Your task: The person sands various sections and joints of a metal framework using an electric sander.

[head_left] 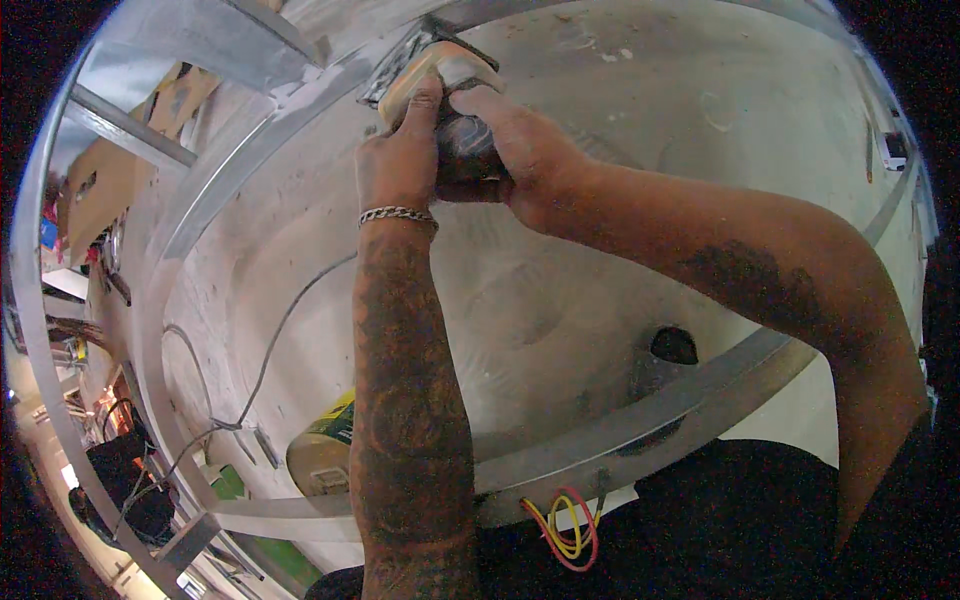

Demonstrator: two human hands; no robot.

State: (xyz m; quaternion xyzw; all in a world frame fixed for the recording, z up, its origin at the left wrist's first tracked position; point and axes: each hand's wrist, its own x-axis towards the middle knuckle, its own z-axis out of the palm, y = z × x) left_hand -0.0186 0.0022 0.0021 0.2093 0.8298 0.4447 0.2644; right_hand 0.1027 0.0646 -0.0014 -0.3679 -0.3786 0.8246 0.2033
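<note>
Both my hands grip a dusty electric sander (468,150) at the far side of a pale, smudged panel (560,290). Its body is dark, and a tan, rounded head sits at the front over a grey, flat edge. My left hand (398,165), with a chain bracelet at the wrist, closes on the left side, thumb laid forward on top. From the right, my right hand (530,150) wraps the body, its thumb near the head. The fingers underneath are hidden. A grey cord (268,355) runs behind my left forearm; its end is out of sight.
Curved metal bars (740,375) frame the panel at the near side and left. A dark hole (674,345) opens at the near right. A yellow-and-green can (325,450) stands by my left forearm. Red and yellow wires (568,530) hang from the near bar. Cardboard (108,190) lies far left.
</note>
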